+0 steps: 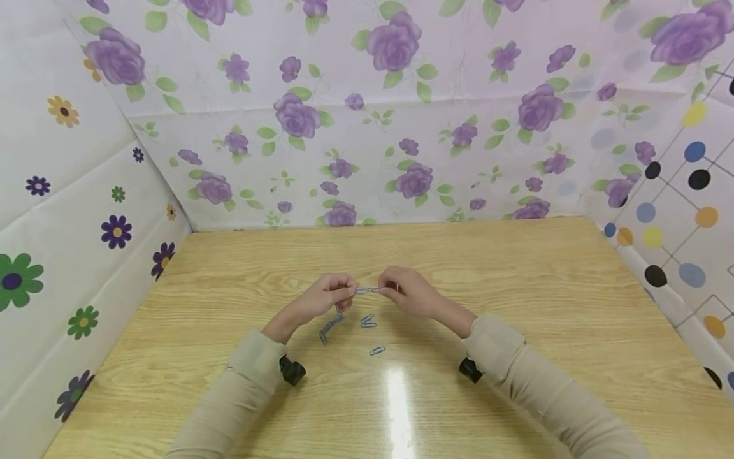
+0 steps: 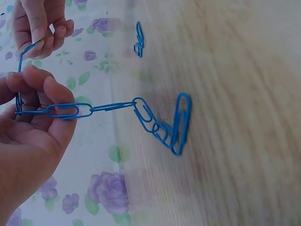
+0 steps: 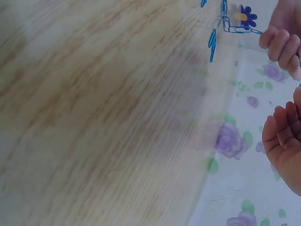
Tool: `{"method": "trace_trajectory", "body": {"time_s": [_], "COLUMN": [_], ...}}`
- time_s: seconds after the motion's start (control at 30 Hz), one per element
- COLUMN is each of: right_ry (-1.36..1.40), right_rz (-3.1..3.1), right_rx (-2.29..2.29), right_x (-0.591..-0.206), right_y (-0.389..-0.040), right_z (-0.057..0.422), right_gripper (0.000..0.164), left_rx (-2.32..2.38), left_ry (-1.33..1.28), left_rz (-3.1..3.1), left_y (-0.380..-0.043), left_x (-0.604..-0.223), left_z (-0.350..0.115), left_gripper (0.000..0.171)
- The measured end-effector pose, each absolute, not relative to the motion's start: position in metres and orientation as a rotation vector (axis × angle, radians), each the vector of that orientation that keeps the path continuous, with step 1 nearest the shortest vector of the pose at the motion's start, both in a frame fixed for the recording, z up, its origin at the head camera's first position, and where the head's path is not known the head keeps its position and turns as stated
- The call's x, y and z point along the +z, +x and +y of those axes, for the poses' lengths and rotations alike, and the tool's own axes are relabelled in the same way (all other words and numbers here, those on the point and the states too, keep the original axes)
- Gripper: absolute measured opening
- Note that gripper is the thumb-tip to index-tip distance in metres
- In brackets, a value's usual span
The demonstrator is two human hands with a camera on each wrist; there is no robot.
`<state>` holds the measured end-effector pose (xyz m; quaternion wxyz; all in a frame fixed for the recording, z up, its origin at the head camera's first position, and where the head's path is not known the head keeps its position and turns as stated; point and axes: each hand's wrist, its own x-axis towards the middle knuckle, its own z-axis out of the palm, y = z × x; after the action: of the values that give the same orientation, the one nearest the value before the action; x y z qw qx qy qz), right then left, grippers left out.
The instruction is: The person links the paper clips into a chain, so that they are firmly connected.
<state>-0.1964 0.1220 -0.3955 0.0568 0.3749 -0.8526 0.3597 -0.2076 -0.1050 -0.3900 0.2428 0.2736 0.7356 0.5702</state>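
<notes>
Wooden tabletop (image 1: 550, 274) beneath blue paperclip chain (image 2: 114, 107) between left fingers (image 1: 342, 280) and right fingers (image 1: 391, 277).

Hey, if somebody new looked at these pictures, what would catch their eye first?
Probably the blue paper clip chain, stretched between the left hand and the right hand, with its other end trailing from the left hand down to the wooden table. Next might come the big purple flowers on the backdrop behind the table, then the loose paper clips lying just below the hands in the head view.
</notes>
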Motion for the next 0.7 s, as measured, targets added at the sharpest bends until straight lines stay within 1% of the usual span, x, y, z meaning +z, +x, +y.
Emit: {"method": "trace_trajectory", "body": {"time_s": [0.17, 0.3, 0.43, 0.53, 0.63, 0.7], "right_ry": [1.037, 1.010, 0.986, 0.973, 0.975, 0.979], "right_rz": [-2.630, -2.637, -2.642, -2.643, -2.653, -2.662], "right_rx": [1.238, 1.290, 1.307, 1.323, 1.336, 1.345], "right_x": [-0.399, -0.398, -0.398, -0.399, -0.401, -0.401], "right_y": [-0.197, -0.195, -0.194, -0.194, -0.194, -0.194], "right_z": [0.124, 0.123, 0.123, 0.122, 0.121, 0.121], "right_gripper": [0.010, 0.010, 0.010, 0.010, 0.009, 0.009], "left_rx": [1.537, 1.522, 1.530, 1.540, 1.494, 1.441], "left_ry": [0.759, 0.771, 0.710, 0.659, 0.663, 0.678], "left_rz": [2.039, 2.131, 2.223, 2.250, 2.282, 2.296], "left_y": [-0.208, -0.209, -0.209, -0.209, -0.210, -0.208], "left_x": [-0.394, -0.398, -0.399, -0.397, -0.395, -0.387], "left_z": [-0.105, -0.104, -0.102, -0.101, -0.101, -0.100], "left_gripper": [0.023, 0.027, 0.031, 0.032, 0.030, 0.029]}}
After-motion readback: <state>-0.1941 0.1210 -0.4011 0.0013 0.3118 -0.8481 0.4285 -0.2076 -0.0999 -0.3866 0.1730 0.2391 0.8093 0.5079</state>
